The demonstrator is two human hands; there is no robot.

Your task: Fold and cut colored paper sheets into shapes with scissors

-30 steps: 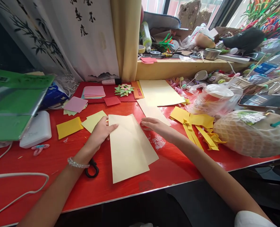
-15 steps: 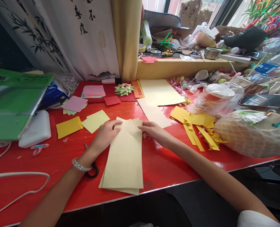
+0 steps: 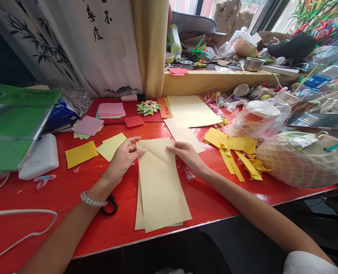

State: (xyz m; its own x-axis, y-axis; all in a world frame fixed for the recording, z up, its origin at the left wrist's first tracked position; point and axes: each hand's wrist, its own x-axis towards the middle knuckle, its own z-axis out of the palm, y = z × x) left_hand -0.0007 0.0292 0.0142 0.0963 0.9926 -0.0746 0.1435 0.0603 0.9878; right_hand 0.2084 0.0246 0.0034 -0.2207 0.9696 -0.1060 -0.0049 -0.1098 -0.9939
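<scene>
Two pale yellow paper sheets (image 3: 163,186), long and rectangular, lie one over the other at the table's front, their lower ends fanned apart. My left hand (image 3: 126,156) is at their top left corner, its thumb on the upper face and fingers behind the edge. At the top right corner, my right hand (image 3: 186,154) pinches the paper between thumb and fingers. A faint diagonal crease runs across the upper part. Beside my left wrist, scissors (image 3: 111,205) with black handles lie partly hidden under the forearm.
Yellow-green squares (image 3: 110,146) and yellow paper (image 3: 81,154) lie left. Yellow strips (image 3: 234,148) and a net-wrapped round item (image 3: 297,160) are right. Behind are a large cream sheet (image 3: 193,110) and a folded paper ornament (image 3: 148,107). A white power bank (image 3: 42,156) sits left.
The sheets' lower ends have swung to the right, and the upper sheet is turned further from the one beneath. My left hand's fingers have opened a little at the corner.
</scene>
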